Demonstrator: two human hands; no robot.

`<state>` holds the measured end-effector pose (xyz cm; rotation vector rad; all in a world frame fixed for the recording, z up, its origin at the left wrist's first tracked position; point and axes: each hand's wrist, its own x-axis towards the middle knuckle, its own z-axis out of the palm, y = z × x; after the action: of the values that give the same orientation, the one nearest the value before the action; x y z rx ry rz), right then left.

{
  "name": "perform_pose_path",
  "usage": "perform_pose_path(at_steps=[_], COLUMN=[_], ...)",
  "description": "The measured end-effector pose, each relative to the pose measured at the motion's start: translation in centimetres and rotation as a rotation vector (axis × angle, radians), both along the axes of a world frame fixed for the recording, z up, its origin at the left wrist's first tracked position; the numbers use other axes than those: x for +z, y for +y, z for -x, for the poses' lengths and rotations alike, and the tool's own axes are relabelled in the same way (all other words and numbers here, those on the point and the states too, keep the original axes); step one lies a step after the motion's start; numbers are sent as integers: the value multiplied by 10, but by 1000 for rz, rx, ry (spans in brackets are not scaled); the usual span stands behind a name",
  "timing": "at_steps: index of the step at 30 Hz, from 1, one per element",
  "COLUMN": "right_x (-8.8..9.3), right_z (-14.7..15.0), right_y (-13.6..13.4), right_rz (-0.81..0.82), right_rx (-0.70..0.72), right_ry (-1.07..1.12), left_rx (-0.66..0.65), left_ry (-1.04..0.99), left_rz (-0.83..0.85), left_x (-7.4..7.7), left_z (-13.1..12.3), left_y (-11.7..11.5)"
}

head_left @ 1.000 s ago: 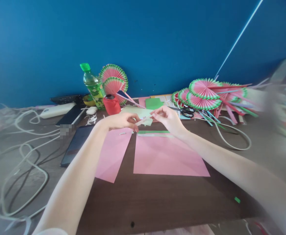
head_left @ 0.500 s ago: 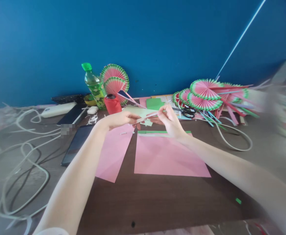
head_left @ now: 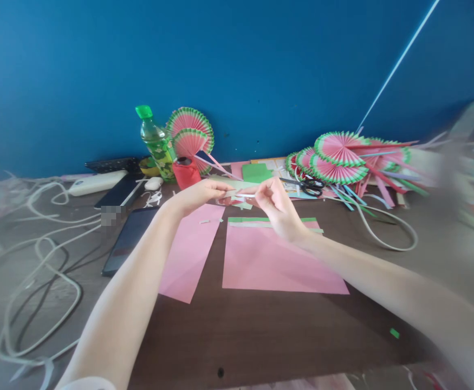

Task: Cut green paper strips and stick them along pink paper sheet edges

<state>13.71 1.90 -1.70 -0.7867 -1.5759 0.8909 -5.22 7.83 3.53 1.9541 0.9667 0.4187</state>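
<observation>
Above the back edge of the papers, my left hand (head_left: 208, 190) pinches one end of a thin white strip (head_left: 245, 195). The strip's other end is between the closed fingers of my right hand (head_left: 275, 203). Below my right hand lies a pink sheet (head_left: 281, 265) with a green band (head_left: 248, 220) and a pale strip along its back edge. A second pink sheet (head_left: 192, 254) lies to the left, partly behind my left forearm, with a small white scrap (head_left: 205, 221) on it.
A green-capped bottle (head_left: 155, 141), a red object (head_left: 186, 172) and pink-green paper fans (head_left: 190, 130) stand at the back. More fans (head_left: 340, 157) and black scissors (head_left: 312, 187) lie at the back right. A tablet (head_left: 129, 241) and white cables (head_left: 53, 271) are on the left.
My right hand has moved slightly left and its fingers have curled in more. My left hand has risen a little, and the hands are closer together.
</observation>
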Motion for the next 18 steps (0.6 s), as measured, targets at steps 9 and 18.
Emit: perform_pose_path(at_steps=[9, 18], right_x=[4, 0], right_z=[-3, -3], right_y=[2, 12], right_rz=[35, 154], right_rx=[-1, 83], right_ry=[19, 194], left_rx=[18, 107], left_ry=[-202, -359], left_rz=[78, 142], left_x=[-7, -13], left_z=[0, -6], left_y=[3, 2])
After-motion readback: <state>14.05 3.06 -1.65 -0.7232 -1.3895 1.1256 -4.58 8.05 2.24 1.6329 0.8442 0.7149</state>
